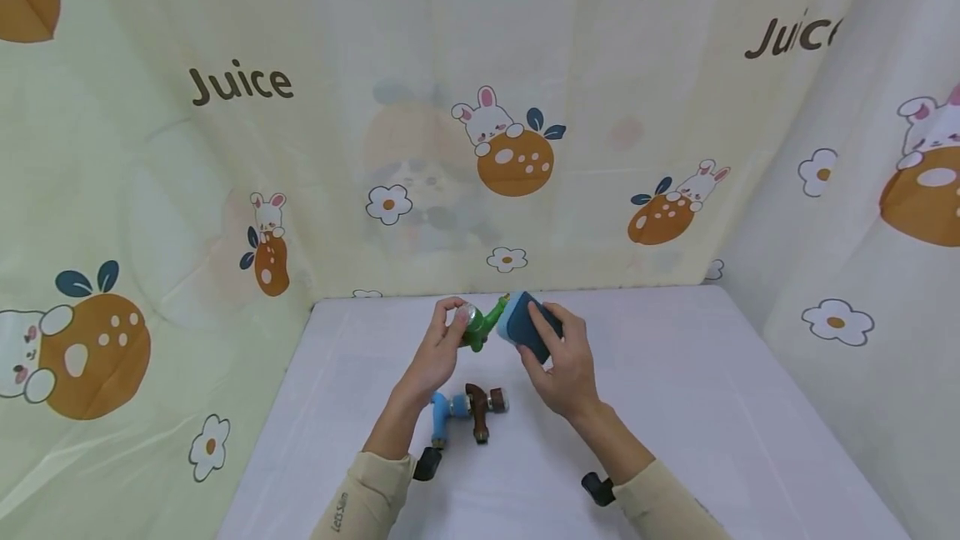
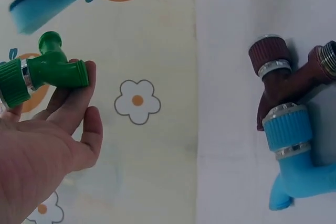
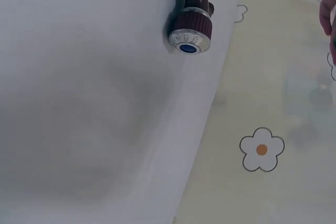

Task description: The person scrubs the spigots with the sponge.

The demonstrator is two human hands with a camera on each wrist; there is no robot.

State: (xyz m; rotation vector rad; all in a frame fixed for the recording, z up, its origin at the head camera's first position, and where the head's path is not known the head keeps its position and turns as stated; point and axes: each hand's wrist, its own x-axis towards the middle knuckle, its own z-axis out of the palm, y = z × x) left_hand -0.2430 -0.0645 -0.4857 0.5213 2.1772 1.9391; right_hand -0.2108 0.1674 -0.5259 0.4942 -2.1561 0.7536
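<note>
My left hand (image 1: 437,352) holds a green plastic tap (image 1: 478,325) by its knob end, up off the table. In the left wrist view the green tap (image 2: 58,71) lies between thumb and fingers. My right hand (image 1: 566,367) grips a blue sponge (image 1: 531,330), dark on one face and light blue on the other. The sponge is close to the raised end of the tap; whether they touch in the head view is unclear, but a gap shows in the left wrist view. Only a sliver of a hand shows in the right wrist view.
On the white table (image 1: 675,407), a light blue tap (image 1: 441,417) and a dark brown tap (image 1: 477,408) lie side by side below my hands. A patterned curtain (image 1: 322,148) hangs behind and at both sides of the table. Black devices (image 1: 427,463) sit at both wrists.
</note>
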